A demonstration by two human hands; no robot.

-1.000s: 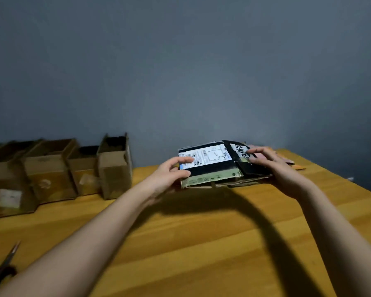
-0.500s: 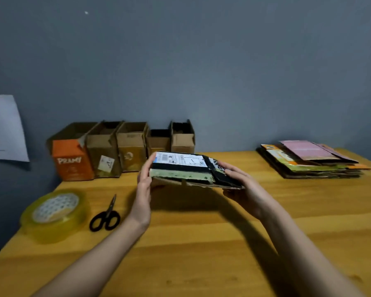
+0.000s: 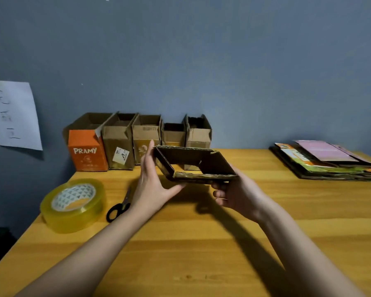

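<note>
Above the wooden table [image 3: 180,254] I hold a brown cardboard box [image 3: 214,162], half unfolded into a slanted open sleeve through which I see. My left hand [image 3: 152,185] presses straight fingers flat against its left wall, thumb stretched under the front edge. My right hand [image 3: 238,196] grips the box's front right corner from below with curled fingers; its thumb is hidden behind the cardboard.
A row of several open cardboard boxes [image 3: 146,136] lines the wall, an orange PRAMY box [image 3: 87,151] at its left end. A tape roll [image 3: 73,204] and black scissors [image 3: 120,206] lie left of my hands. Flattened cartons [image 3: 326,163] are stacked at the right. Paper [image 3: 11,114] hangs on the wall.
The flat carton I lifted from the stack at the right has come to the table's middle and has been pushed open into a hollow sleeve. My view has swung left.
</note>
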